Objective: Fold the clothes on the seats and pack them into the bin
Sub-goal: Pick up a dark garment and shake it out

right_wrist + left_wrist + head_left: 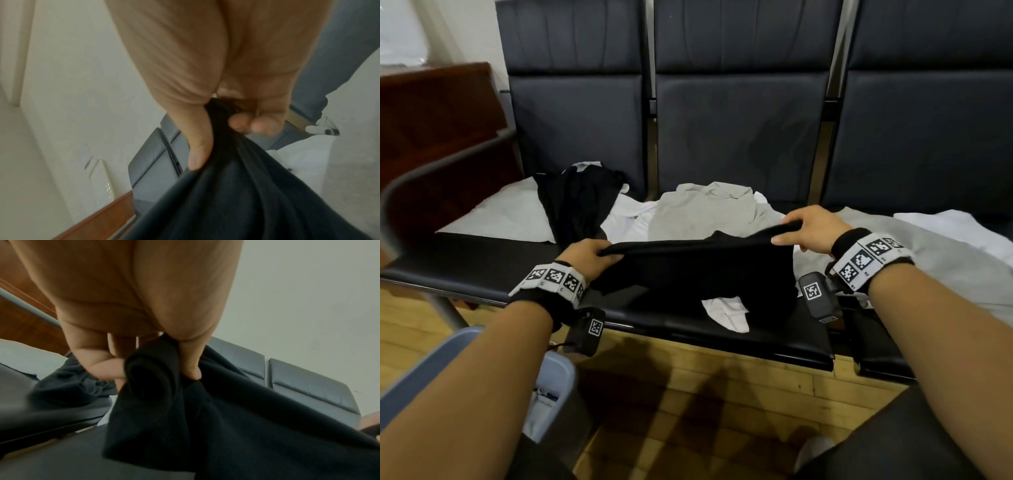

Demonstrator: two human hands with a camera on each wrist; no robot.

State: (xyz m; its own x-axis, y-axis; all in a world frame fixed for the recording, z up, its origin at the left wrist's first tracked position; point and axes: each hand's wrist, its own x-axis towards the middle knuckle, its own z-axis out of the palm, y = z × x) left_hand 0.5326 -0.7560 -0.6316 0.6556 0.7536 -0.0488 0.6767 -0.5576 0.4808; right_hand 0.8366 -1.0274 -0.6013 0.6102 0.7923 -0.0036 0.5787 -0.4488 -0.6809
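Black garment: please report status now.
Left hand and right hand both grip black garment, lifted over seat. Bin lower left. Nothing blocking.

Black garment [698,260] stretched above the dark seats [482,253], lower part drooping. Strewn behind: another black piece [577,202], beige shirt [702,212], white clothes [506,216]. Grey-blue bin [558,373] bottom left.

Left hand [131,308] fills the top, thumb and fingers [107,368] pinching a bunched black garment [185,426] that drapes toward five o'clock. Another dark garment [68,386] lies crumpled at nine o'clock on the seat [41,415]; grey seat backs [308,386] at three.
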